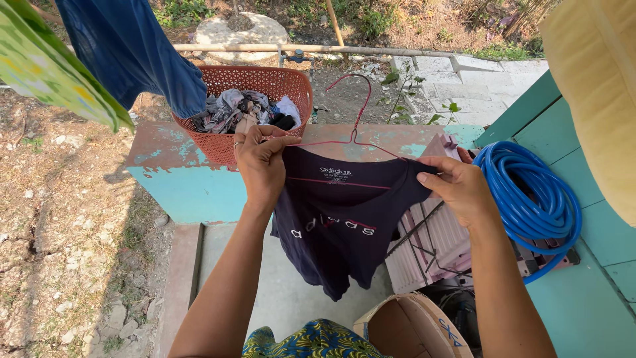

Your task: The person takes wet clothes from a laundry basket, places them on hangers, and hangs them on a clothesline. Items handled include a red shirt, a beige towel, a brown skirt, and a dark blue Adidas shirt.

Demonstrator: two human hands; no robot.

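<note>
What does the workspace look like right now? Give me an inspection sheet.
Surface: teal low wall with peeling paint; bare concrete floor below.
Job's things: dark navy shirt threaded on a red wire hanger, hem hanging free.
Clutter: red plastic basket of mixed clothes on the wall; cardboard box; pink slatted crate.
Grippers: left hand and right hand each pinch a shoulder of the shirt.
Cables: coiled blue hose at right; no cables seen.
Surroundings: blue garment and green cloth hanging overhead; dry ground, stone slabs, plants.
</note>
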